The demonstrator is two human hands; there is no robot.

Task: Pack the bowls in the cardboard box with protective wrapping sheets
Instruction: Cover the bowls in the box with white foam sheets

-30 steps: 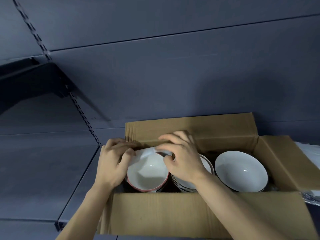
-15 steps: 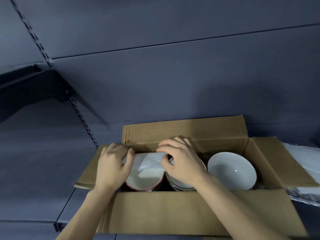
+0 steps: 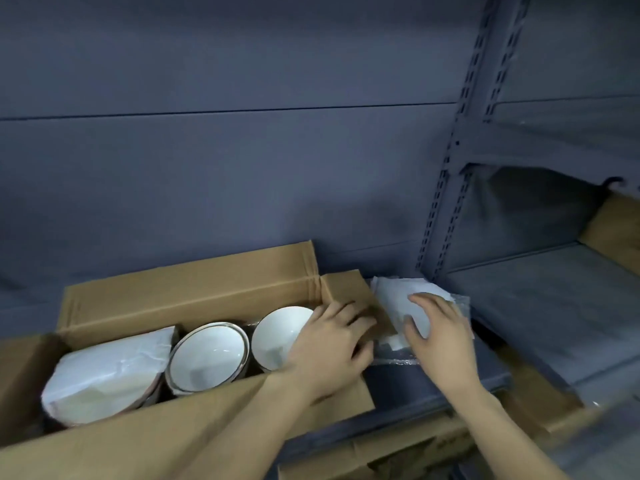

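1. Head view, setting: dark blue-grey metal shelving, dim light. Back panel is flat with horizontal seams. A slotted upright stands right of centre and splits this bay from the next one.
2. Surface: the shelf is a dark blue-grey deck, and its front edge runs below the hands. The neighbouring shelf on the right is mostly bare, with brown cardboard at its far right edge. More cardboard shows below the front edge, blurred.
3. Box: open cardboard box on the shelf at left, flaps out, back flap up against the panel.
4. Inside the box, three bowls in a row:
   - left bowl is covered by a white sheet, only its rim edge shows;
   - middle bowl is uncovered, white inside with a dark rim band;
   - right bowl is uncovered, white, partly hidden by the left hand.
5. Left hand: fingers spread, palm down, resting over the box's right end and touching the right flap. It grips nothing.
6. Sheet stack: white wrapping sheets on the shelf just right of the box, by the upright's foot. A clear plastic wrap shows at the stack's edges.
7. Right hand: open, palm down on the stack, fingers curled over the top sheet. Can't tell whether a sheet is pinched.
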